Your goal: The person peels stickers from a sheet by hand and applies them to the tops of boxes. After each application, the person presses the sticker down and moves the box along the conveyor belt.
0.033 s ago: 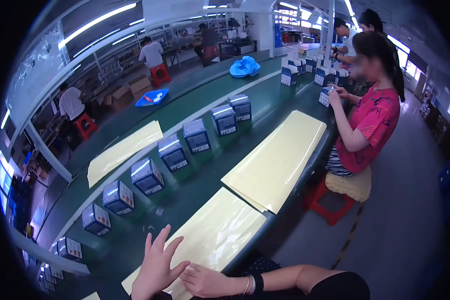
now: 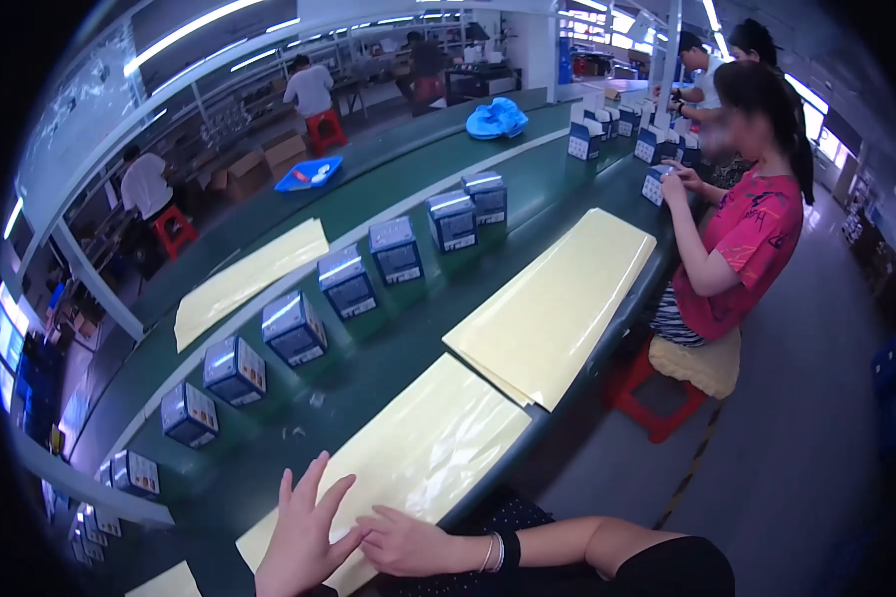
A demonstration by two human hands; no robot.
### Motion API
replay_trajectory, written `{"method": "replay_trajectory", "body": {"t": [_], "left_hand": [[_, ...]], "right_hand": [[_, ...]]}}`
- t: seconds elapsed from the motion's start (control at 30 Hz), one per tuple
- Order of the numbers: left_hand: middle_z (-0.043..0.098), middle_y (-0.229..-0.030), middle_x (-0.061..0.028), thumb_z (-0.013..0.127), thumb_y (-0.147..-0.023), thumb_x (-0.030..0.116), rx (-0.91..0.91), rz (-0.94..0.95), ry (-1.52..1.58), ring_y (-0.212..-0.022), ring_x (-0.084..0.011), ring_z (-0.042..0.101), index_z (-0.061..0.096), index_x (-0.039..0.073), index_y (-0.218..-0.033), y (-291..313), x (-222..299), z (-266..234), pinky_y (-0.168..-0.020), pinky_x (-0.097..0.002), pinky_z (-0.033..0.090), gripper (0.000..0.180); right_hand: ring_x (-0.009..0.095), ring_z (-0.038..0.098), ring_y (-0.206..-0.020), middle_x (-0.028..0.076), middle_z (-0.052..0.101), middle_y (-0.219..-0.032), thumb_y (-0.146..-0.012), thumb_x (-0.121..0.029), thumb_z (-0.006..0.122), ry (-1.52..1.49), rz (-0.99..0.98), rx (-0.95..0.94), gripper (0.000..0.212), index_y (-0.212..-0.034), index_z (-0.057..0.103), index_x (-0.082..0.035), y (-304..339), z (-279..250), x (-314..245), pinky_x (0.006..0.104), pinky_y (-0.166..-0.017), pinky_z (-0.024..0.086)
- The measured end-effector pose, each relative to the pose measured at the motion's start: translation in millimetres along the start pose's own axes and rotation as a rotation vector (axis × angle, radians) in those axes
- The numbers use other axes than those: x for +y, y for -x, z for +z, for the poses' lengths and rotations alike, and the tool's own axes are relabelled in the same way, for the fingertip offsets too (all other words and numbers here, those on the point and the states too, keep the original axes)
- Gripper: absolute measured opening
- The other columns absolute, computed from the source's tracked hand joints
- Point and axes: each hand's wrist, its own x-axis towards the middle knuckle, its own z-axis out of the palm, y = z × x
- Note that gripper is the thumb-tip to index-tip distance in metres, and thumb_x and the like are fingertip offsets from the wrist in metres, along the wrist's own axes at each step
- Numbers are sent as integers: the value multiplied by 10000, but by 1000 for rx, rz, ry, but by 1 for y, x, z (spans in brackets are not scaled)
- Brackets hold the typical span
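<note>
My left hand (image 2: 307,529) is raised over the near end of a yellowish glossy sheet (image 2: 438,428), its fingers spread and nothing seen in its palm. Beside it, my right hand (image 2: 410,543) has its fingers curled in, their tips meeting the tip of my left thumb. Whatever those fingertips may pinch is too small or hidden to make out. The sheet lies flat on the green belt (image 2: 363,343), along its near edge. A dark band and light bracelets circle my right wrist.
A row of blue boxes (image 2: 294,328) in shiny film runs along the belt. More yellowish sheets (image 2: 558,298) lie beyond, and others (image 2: 254,279) across the row. A blue tray (image 2: 309,174) and blue plastic (image 2: 496,118) sit farther off. A co-worker (image 2: 752,219) on a red stool (image 2: 657,403) handles a box.
The view has shifted slightly, so the sheets and boxes sit a little higher in the picture. My right fingers look slightly less curled; both hands stay together over the sheet.
</note>
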Motion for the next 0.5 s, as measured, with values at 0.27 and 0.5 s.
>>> {"method": "replay_trajectory", "body": {"t": [0.27,0.5], "left_hand": [[418,-1452,-219,725,-838,265,299,-629,217,-1316,-411,422,504,61,-1345,151,13,40,-1146,-556,224,590],[512,-1396,-161,679,-873,166,487,-660,245,-1335,-356,438,604,41,-1231,169,7,111,-1153,-538,229,387]], "right_hand": [[281,612,-1084,120,665,-1087,-824,-187,672,2,37,-28,212,-959,647,-26,-12,-21,20,443,-991,436],[280,603,-1118,110,665,-1120,-807,-161,708,-143,76,-116,231,-995,656,-39,-10,-23,4,452,-1030,411]]}}
